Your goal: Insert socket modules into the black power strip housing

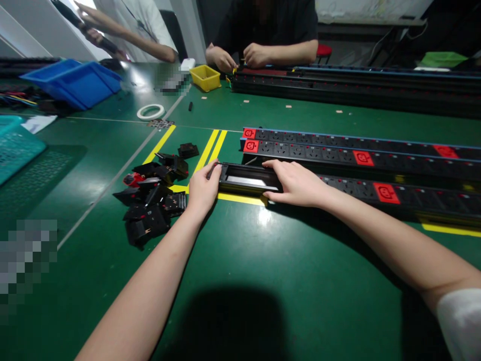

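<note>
A long black power strip (349, 186) lies across the green table, its left end an open, unfilled channel. My left hand (203, 186) is closed on that left end, thumb on top near the corner. My right hand (296, 183) grips the same strip further right, thumb on the near edge and fingers over the far edge. Between my hands the hollow of the channel shows; the sockets, one of them red, begin right of my right hand. Left of my left hand lies a loose pile of black socket modules (152, 200), with a red module (133, 179) among them.
Two more power strips (308, 149) lie just beyond mine. A tape roll (151, 112), a yellow bin (205, 78) and blue bins (75, 82) stand further back. A teal basket (18, 145) is at left. Across the table, a co-worker's hands (240, 57) work at another strip (338, 90).
</note>
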`<state>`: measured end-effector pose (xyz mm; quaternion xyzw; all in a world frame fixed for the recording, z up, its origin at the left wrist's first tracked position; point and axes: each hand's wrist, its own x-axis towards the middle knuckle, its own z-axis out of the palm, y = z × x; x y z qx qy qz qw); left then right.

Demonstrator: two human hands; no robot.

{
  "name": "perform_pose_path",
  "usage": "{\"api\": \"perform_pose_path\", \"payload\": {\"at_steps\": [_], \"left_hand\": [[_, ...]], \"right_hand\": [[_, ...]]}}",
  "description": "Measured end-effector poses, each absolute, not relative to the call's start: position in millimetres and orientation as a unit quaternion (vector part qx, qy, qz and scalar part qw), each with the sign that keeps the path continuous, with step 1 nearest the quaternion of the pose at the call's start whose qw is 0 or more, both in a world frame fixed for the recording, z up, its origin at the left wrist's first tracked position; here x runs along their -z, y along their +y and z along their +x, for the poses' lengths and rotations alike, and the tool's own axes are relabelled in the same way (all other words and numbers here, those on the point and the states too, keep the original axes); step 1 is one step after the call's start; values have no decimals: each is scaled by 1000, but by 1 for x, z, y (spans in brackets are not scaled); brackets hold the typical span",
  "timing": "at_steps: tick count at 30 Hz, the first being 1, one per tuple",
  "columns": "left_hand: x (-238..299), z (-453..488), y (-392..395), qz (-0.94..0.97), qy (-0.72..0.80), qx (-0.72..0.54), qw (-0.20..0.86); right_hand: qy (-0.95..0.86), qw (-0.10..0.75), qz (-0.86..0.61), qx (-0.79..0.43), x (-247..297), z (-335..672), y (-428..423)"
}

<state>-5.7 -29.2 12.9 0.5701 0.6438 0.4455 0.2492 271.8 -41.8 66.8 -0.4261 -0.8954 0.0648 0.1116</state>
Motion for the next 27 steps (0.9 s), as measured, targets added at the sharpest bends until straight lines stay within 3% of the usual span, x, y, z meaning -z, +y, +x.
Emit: {"api": "perform_pose_path", "payload": {"at_steps": [27], "left_hand": [[-9, 3, -37, 640, 629, -410, 164]], "right_hand": [[-891, 121, -433, -57, -67, 271, -44]]}}
